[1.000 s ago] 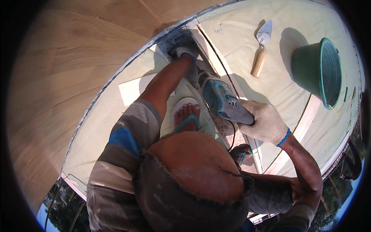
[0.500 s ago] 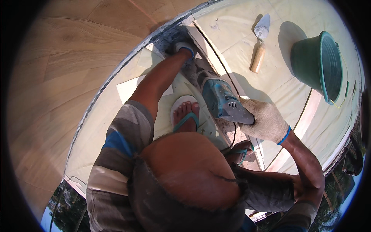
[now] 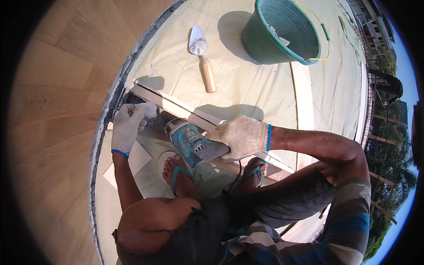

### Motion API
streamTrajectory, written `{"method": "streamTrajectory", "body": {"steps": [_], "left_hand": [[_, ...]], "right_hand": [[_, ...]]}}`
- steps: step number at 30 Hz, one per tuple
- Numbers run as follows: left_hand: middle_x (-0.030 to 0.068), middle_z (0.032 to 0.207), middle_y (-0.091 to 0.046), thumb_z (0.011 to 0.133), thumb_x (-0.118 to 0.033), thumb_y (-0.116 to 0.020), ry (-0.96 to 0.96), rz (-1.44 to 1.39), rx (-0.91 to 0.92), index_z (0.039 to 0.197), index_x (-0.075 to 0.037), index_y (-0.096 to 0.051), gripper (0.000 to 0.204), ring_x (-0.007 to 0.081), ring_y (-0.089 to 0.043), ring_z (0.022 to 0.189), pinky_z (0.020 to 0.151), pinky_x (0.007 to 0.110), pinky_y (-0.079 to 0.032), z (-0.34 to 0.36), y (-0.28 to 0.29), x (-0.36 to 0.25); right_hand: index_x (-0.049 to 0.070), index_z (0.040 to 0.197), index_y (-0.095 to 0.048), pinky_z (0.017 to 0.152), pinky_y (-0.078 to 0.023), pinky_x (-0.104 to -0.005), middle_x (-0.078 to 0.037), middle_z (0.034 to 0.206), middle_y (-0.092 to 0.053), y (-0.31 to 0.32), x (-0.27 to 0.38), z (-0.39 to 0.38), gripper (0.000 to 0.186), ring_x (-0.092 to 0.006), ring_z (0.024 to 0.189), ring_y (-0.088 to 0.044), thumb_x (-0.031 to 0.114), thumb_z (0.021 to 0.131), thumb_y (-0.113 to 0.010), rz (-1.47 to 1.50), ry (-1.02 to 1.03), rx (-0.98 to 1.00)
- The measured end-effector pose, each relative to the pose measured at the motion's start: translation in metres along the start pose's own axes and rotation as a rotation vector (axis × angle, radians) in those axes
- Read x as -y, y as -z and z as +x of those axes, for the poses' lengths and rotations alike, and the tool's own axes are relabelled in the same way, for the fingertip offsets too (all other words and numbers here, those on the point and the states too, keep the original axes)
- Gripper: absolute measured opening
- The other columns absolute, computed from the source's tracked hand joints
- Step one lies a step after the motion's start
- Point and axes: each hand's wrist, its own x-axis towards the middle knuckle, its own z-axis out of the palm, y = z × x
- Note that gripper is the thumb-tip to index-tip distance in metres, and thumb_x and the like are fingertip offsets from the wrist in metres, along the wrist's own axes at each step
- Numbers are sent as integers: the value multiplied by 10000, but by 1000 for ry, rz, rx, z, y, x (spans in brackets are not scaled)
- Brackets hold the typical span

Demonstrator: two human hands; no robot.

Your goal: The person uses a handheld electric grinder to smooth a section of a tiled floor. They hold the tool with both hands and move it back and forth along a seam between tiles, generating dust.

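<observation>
My left hand (image 3: pixel 126 128), in a pale knitted glove with a blue cuff, is closed on a grey-white chunk of concrete (image 3: pixel 151 110) beside the narrow trough between the boards. Gloved alike, my right hand (image 3: pixel 243 137) wraps round the rear handle of a teal-and-grey electric hammer (image 3: pixel 187 141). The tool lies slanted, its front end toward the trough and partly hidden; a black cord hangs from its handle. Beyond the boards a pointed trowel (image 3: pixel 205 59) with a wooden handle lies flat. A green bucket (image 3: pixel 289 37) holding some rubble stands at the far right.
A wooden board (image 3: pixel 174 106) borders the trough, and another strip (image 3: pixel 302 92) runs under the bucket. A square tile (image 3: pixel 128 165) lies near my sandalled foot (image 3: pixel 176 172). Pale sheeting (image 3: pixel 256 97) covers the surface; wood-look flooring (image 3: pixel 62 110) stretches left past a rough edge.
My left hand has come off the front of the electric hammer and now grips a chunk of concrete. My right hand stays on the handle. The view has swung, bringing bucket and trowel leftward.
</observation>
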Motion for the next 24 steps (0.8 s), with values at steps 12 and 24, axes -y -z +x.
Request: {"method": "streamTrajectory", "body": {"steps": [12, 24], "left_hand": [[163, 1365, -751, 1153, -392, -637, -729, -511, 861, 1463, -12, -647, 491, 244, -744, 1188, 1016, 363, -604, -2, -122, -173], [274, 1283, -747, 1125, -443, -497, -59, 217, 70, 1347, 20, -696, 550, 415, -706, 1259, 1098, 499, -515, 13, -84, 54]], "right_hand": [[132, 1485, -676, 828, -647, -474, -155, 1130, -776, 2, 6, 4, 781, -381, 1005, -788, 452, 805, -890, -65, -93, 149], [61, 1402, -674, 762, -639, -483, -143, 1088, -746, -5, 0, -7, 678, -383, 906, -778, 366, 830, -872, -136, 40, 116]]}}
